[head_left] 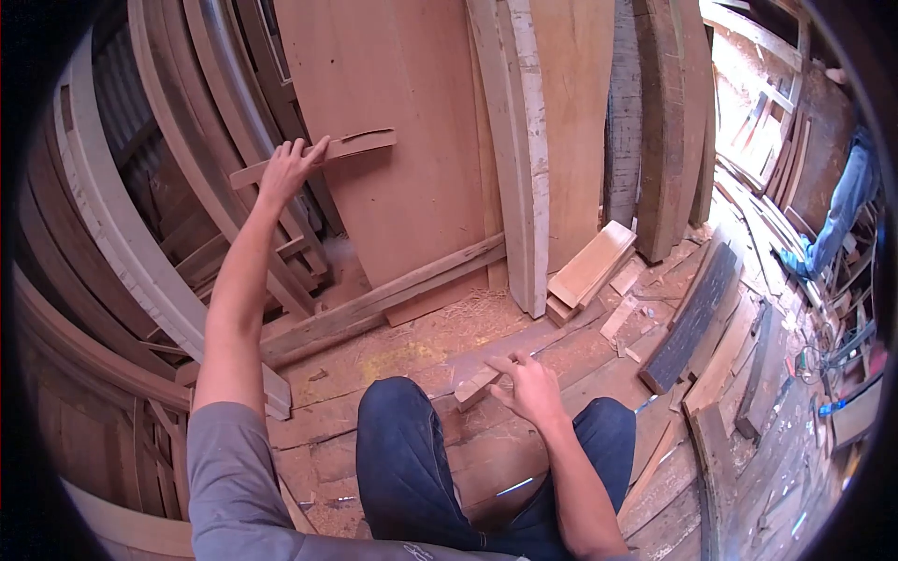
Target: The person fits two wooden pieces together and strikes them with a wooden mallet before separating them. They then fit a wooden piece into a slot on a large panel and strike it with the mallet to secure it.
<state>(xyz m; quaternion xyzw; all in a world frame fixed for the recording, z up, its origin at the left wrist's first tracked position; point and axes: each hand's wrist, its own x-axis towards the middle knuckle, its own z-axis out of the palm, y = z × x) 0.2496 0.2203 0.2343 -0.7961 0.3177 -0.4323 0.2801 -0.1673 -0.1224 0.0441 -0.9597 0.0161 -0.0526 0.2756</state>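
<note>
Stretched out to the upper left, my left hand (297, 168) grips a narrow wooden strip (365, 142) that has a dark split near its right end. The strip lies across the front of a wide reddish board (393, 84) that stands upright; whether they touch is not clear. Low between my knees, my right hand (528, 385) has its thumb and fingers around the end of a short wooden block (475, 388). Part of the block is hidden under the fingers.
Tall planks (519, 140) lean upright ahead and curved-looking boards (103, 196) stand at the left. Stacked offcuts (594, 262) and a dark beam (690, 318) lie on the right. Shavings cover the floor (393, 351). A person's leg in blue (847, 196) shows at far right.
</note>
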